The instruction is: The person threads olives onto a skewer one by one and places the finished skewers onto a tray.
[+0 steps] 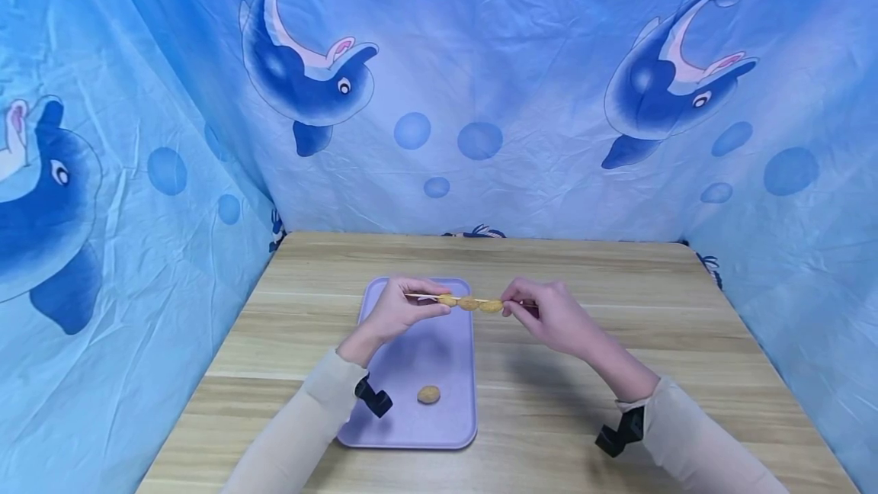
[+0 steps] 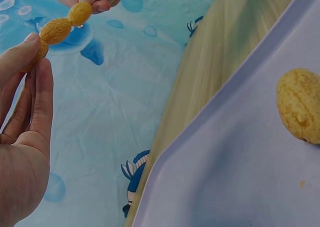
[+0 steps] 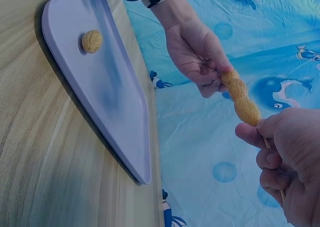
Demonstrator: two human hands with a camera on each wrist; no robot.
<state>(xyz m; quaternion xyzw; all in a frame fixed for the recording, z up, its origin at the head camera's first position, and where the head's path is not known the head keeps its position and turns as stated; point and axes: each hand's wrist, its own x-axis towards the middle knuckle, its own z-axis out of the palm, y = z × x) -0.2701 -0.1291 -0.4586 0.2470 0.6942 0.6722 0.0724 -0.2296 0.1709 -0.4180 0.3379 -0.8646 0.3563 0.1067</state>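
A thin wooden skewer [image 3: 267, 143] carries three golden-brown, wrinkled oval food pieces in a row; the middle food piece [image 1: 469, 303] shows between the hands. With thumb and fingers my left hand [image 1: 398, 311] pinches the leftmost food piece [image 1: 447, 299], and the skewer's tip sticks out past it, between the fingers. My right hand [image 1: 554, 317] grips the stick just beside the rightmost food piece [image 1: 490, 306]. Both hands hold the skewer roughly level above the table. Below lies a lilac tray [image 1: 432, 349] with one loose food piece [image 1: 428, 395] on it.
The tray rests on a wood-grain table [image 1: 617, 402], left of the middle. Blue curtains [image 1: 521, 82] with dolphins hang behind the table and at both sides. A small crumb [image 2: 302, 184] lies on the tray.
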